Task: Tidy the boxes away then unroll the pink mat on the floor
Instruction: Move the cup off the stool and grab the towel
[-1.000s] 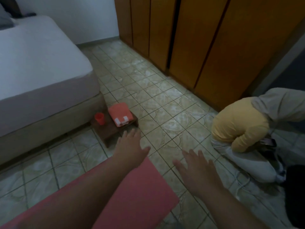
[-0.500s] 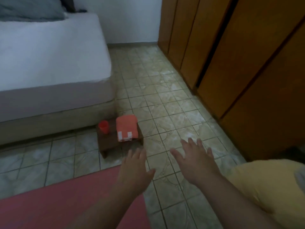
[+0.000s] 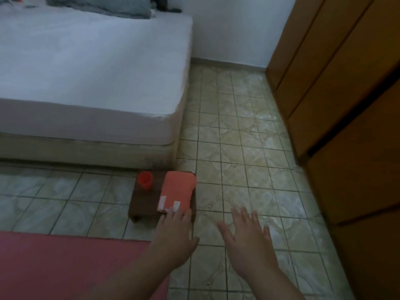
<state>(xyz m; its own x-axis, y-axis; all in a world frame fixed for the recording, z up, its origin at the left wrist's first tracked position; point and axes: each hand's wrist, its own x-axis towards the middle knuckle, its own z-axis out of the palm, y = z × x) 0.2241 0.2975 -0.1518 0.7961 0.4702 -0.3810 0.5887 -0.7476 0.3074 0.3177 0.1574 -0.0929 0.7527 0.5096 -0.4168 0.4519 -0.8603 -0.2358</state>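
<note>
**Pink mat flat on a tiled floor, two open hands reaching past it**

A pink mat [image 3: 71, 265] lies flat on the floor [image 3: 242, 148] in the lower left of the frame; its far edge runs level across the tiles and its right end passes under the left forearm. Both hands stretch forward from the bottom edge, palms down, fingers straight and spread, holding nothing. The left hand [image 3: 175, 232] is at lower centre, its fingertips overlapping the near edge of a small dark wooden table [image 3: 142, 202]; whether they touch it cannot be told. The right hand [image 3: 249, 237] hovers over bare tiles just to its right. On the table lies an orange folded cloth [image 3: 176, 191] with white marks at its near end, and beside it, to the left, stands a small red cup [image 3: 145, 180]. Behind the table, a bed [image 3: 86, 72] with a pale sheet fills the upper left. Wooden wardrobe doors [image 3: 346, 94] run down the right side.
</note>
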